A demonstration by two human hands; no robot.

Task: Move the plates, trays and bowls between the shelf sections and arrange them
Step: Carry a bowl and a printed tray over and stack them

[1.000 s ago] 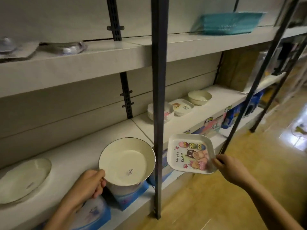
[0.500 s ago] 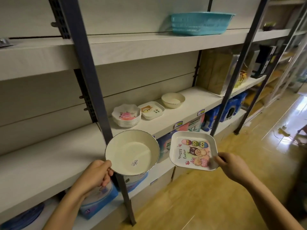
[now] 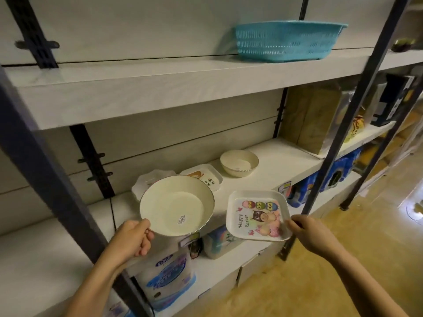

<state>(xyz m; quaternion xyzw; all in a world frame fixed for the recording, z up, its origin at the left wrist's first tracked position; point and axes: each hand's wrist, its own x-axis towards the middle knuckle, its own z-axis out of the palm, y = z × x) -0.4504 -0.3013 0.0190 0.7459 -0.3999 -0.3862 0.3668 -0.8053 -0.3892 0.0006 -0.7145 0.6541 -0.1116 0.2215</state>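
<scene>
Middle shelf (image 3: pixel 274 161): cream bowl (image 3: pixel 176 204) was gripped at rim by curled left hand (image 3: pixel 134 239), Easter tray (image 3: pixel 257 216) pinched by right hand (image 3: pixel 306 232); level, one-at-a-time placement was judged best.

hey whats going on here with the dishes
A person is sorting dishes at a shelving unit. Their left hand grips the rim of a cream bowl, and their right hand pinches the edge of a square Easter tray. Both are held in the air in front of the middle shelf, where a stack of scalloped plates, a small square tray and a small bowl already sit. A teal basket sits on the shelf above.
</scene>
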